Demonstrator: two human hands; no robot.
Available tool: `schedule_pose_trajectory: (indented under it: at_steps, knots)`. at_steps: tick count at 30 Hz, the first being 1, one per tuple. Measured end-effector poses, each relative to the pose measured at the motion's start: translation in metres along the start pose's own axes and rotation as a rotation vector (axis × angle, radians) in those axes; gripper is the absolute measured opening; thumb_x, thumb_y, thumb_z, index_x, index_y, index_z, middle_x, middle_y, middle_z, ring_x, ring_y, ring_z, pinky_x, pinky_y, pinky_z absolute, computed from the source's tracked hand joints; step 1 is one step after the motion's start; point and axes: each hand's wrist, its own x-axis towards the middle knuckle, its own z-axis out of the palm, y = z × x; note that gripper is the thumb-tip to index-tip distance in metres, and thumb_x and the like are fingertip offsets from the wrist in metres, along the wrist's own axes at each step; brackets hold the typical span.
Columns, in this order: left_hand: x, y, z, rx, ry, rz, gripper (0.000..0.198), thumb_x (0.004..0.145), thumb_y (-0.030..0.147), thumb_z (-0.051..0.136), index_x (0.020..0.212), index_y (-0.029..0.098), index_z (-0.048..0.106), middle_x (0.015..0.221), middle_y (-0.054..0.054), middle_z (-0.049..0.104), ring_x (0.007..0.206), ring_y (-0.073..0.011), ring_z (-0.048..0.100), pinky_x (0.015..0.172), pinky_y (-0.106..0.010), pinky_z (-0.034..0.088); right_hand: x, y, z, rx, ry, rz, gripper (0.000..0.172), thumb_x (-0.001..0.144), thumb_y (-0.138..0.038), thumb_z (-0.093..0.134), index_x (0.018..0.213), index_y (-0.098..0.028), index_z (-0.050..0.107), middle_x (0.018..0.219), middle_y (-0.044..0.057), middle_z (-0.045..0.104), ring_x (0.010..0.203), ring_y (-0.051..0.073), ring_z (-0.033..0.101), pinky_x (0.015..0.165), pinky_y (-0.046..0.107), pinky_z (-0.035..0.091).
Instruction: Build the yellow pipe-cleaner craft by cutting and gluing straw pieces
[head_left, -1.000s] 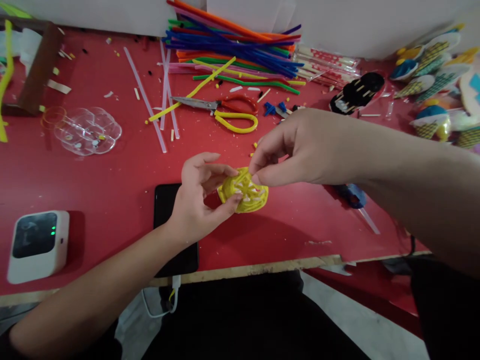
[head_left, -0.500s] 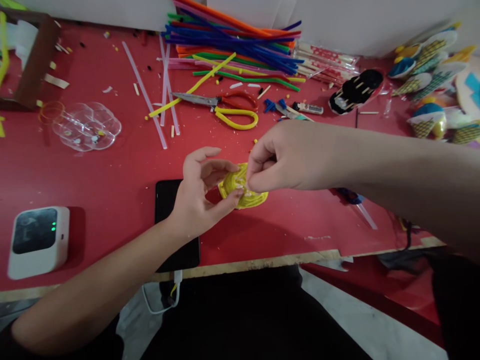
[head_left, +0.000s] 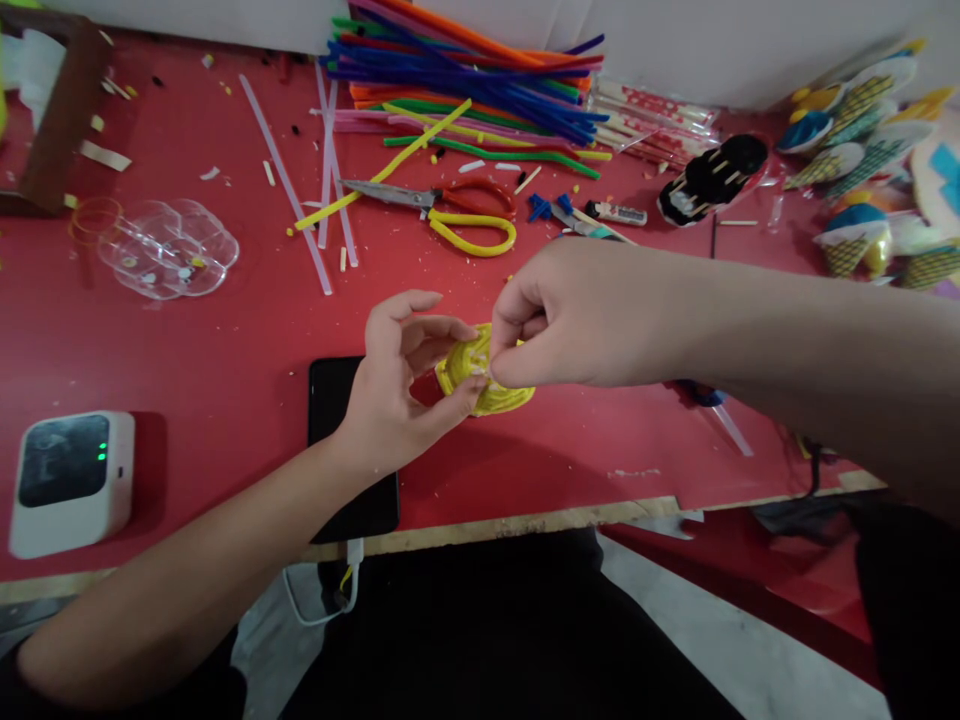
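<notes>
A yellow oval craft piece (head_left: pixel 502 398) with ridged bands, looking like coiled pipe cleaner, is held over the red table. My left hand (head_left: pixel 405 385) grips its left side, thumb at the near edge and fingers at the far edge. My right hand (head_left: pixel 551 315) is closed in a pinch at the middle of the piece and covers its right part. Whatever sits between the right fingertips is hidden. Small whitish bits show on the yellow surface by the fingertips. Beneath my left wrist lies a black phone (head_left: pixel 334 400).
Scissors (head_left: pixel 457 210) lie beyond my hands, near a pile of coloured pipe cleaners (head_left: pixel 480 80) and several glue sticks (head_left: pixel 281 170). On the left are a clear flower-shaped bead case (head_left: pixel 172 250) and a white device (head_left: pixel 71 480). Black figure (head_left: pixel 712 180) and finished crafts (head_left: pixel 855 235) stand right.
My right fingertips have shifted very slightly left and down over the yellow piece. My left hand keeps its grip. The whole view has drifted a little.
</notes>
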Motion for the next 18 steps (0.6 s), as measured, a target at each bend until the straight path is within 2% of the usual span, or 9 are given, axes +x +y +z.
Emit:
schedule_pose_trajectory:
  at_steps: [6, 11, 18]
  knots:
    - [0.0000, -0.0020, -0.0003, -0.031, -0.004, 0.023, 0.062, 0.089, 0.013, 0.075, 0.136, 0.030, 0.039, 0.120, -0.005, 0.068, 0.119, -0.0190, 0.072, 0.107, -0.046, 0.063, 0.0019, 0.0012, 0.0013, 0.000, -0.014, -0.058, 0.011, 0.077, -0.032, 0.077, 0.076, -0.024, 0.071, 0.051, -0.005, 0.037, 0.053, 0.011, 0.043, 0.054, 0.029, 0.028]
    - [-0.0007, -0.0008, 0.0006, -0.015, -0.001, 0.023, 0.062, 0.089, 0.013, 0.076, 0.137, 0.028, 0.038, 0.121, -0.006, 0.068, 0.119, -0.0194, 0.072, 0.107, -0.044, 0.064, -0.0014, 0.0006, -0.0033, 0.040, -0.039, -0.022, 0.012, 0.077, -0.033, 0.076, 0.077, -0.023, 0.071, 0.053, -0.005, 0.040, 0.053, 0.011, 0.043, 0.054, 0.030, 0.029]
    - [-0.0005, -0.0030, 0.0007, -0.055, -0.003, 0.020, 0.063, 0.089, 0.015, 0.078, 0.136, 0.029, 0.039, 0.120, -0.005, 0.067, 0.120, -0.0191, 0.072, 0.108, -0.044, 0.063, -0.0036, 0.0060, -0.0076, 0.060, -0.040, -0.006, 0.016, 0.078, -0.038, 0.076, 0.079, -0.023, 0.072, 0.051, -0.006, 0.035, 0.050, 0.010, 0.042, 0.053, 0.030, 0.028]
